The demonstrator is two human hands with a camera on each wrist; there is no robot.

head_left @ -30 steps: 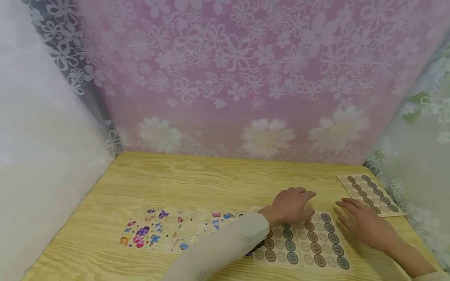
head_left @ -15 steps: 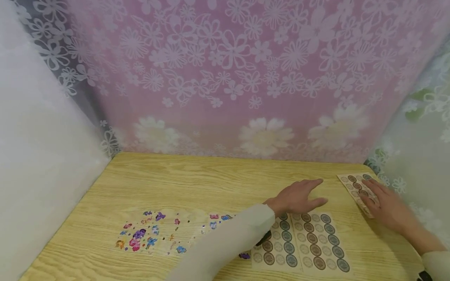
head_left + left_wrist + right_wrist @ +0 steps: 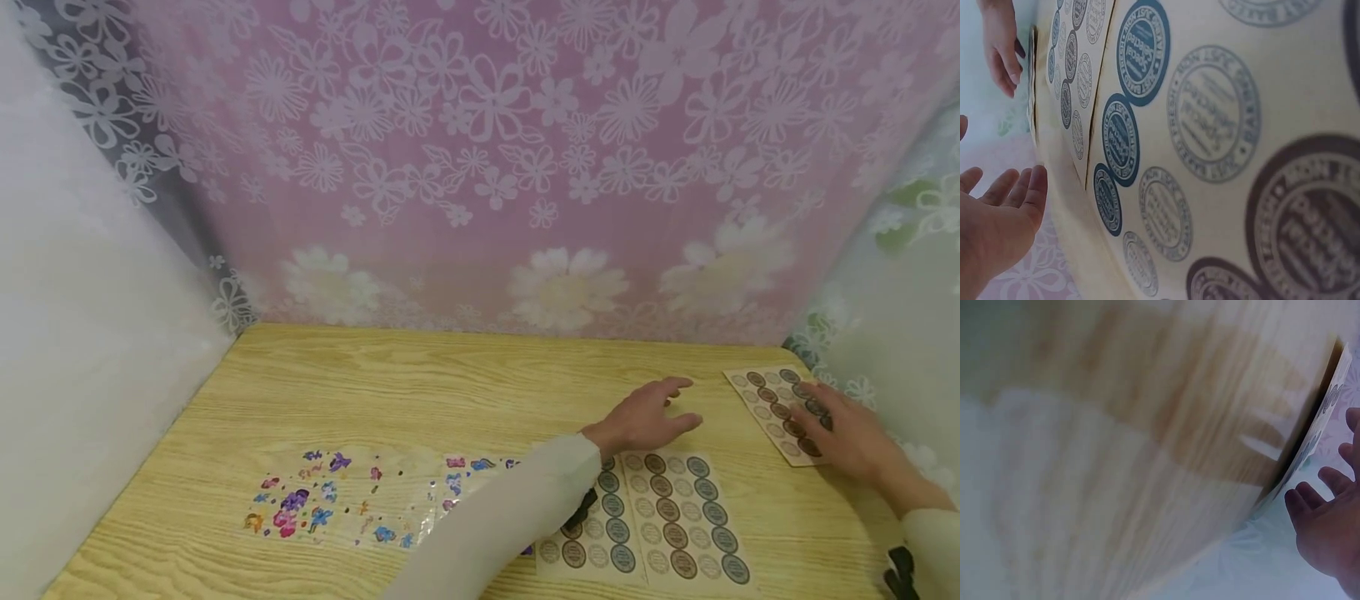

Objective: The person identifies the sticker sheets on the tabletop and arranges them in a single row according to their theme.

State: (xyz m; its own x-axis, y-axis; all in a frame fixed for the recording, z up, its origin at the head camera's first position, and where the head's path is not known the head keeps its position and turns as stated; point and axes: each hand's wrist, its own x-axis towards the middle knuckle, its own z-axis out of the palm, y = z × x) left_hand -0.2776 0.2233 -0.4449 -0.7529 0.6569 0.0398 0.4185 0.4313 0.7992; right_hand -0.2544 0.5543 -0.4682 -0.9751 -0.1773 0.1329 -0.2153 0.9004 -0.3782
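My right hand (image 3: 855, 429) is over the right side of a stack of sticker sheets (image 3: 765, 408) at the far right corner; whether the fingertips touch it I cannot tell. In the right wrist view the same hand (image 3: 1329, 519) has its fingers loosely bent beside the thin stack (image 3: 1319, 425). My left hand (image 3: 642, 414) hovers, relaxed and holding nothing, just beyond two sheets of round stickers lying side by side. The left sticker sheet (image 3: 597, 554) is partly hidden by my left sleeve; the right sticker sheet (image 3: 678, 517) shows brown, blue-grey and pale circles.
Clear sheets with small colourful stickers (image 3: 296, 500) lie at the left on the wooden table (image 3: 375, 375), partly under my left forearm. A pink floral curtain (image 3: 525, 167) hangs behind the table, and pale curtains flank both sides.
My right hand has moved right, from beside the two sheets to the far-right stack. The left hand has lifted slightly and shifted a little right and away.
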